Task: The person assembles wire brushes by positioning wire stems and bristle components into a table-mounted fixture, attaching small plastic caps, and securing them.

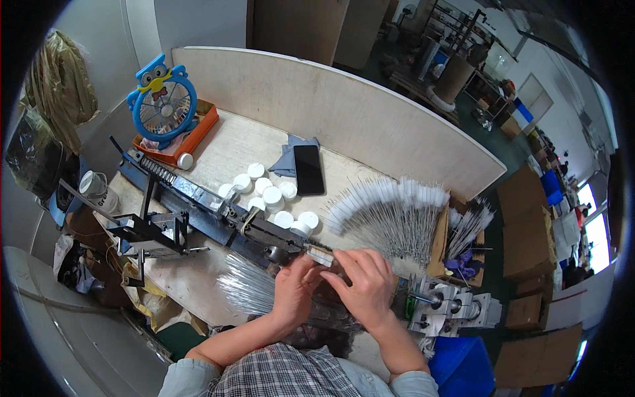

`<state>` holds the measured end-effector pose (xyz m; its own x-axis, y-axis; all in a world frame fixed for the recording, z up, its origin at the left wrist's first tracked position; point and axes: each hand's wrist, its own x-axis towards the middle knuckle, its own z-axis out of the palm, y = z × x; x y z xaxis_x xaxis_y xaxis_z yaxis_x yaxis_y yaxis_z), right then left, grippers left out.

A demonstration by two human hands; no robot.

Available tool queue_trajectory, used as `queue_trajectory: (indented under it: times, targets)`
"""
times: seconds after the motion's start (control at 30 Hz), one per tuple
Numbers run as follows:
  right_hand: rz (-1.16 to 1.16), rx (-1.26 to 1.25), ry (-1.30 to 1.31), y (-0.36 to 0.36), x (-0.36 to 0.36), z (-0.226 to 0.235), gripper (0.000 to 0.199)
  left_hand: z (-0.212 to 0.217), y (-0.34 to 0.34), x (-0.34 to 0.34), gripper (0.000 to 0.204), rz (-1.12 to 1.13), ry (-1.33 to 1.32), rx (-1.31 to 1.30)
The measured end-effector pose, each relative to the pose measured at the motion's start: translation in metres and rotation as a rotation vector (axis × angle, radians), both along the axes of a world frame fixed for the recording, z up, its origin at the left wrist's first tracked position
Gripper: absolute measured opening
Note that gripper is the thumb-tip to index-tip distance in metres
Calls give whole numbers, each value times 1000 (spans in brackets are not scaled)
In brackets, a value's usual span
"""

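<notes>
At the near end of a long dark metal fixture [264,237], both hands are close together. A small white block-like piece [321,256] sits at that end, between the hands. My left hand [293,291] is closed, its fingertips bent up by the fixture's tip; whatever it grips is hidden. To the piece's right, my right hand [365,283] has thumb and fingers curled together, and I cannot make out what they hold. Left of my left hand lies a bundle of thin metal wires [248,284]. Many white-tipped wire brushes [397,215] fan out beyond my right hand.
Several white round caps [272,196] stand behind the fixture, near a black phone [309,170] on a blue cloth. A blue owl-shaped fan [163,109] stands in an orange tray. A lever frame [149,231] is at left, a metal clamping device [453,308] at right, beside a blue bin [463,370].
</notes>
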<state>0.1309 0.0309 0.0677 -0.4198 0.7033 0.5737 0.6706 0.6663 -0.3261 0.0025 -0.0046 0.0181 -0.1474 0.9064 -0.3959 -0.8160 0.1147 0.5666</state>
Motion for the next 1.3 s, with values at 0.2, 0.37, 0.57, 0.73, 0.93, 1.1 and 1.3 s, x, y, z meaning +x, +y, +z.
queue_trajectory:
  times: [0.2, 0.37, 0.57, 0.73, 0.93, 1.1, 1.3]
  targets:
    - [-15, -149, -174, -11, 21, -12, 20, -13, -8, -4, 50, -40, -93, 60]
    - [-8, -152, -34, -8, 24, -5, 19, -8, -8, -3, 59, -94, 11, -26]
    - [63, -128, 132, -18, 35, -5, 15, 3, -31, -18, 54, -304, 345, -36]
    - [100, -389, 77, -37, 45, -45, 11, -55, -62, -126, 44, 150, 491, -197]
    - [62, -672, -113, -39, 36, -68, 15, -132, -142, -357, 37, 857, 454, -247]
    - [76, -605, -129, -37, 43, -60, 16, -121, -133, -367, 35, 1032, 457, -392]
    - [49, -797, -129, -35, 35, -68, 18, -141, -113, -241, 23, 585, 213, -137]
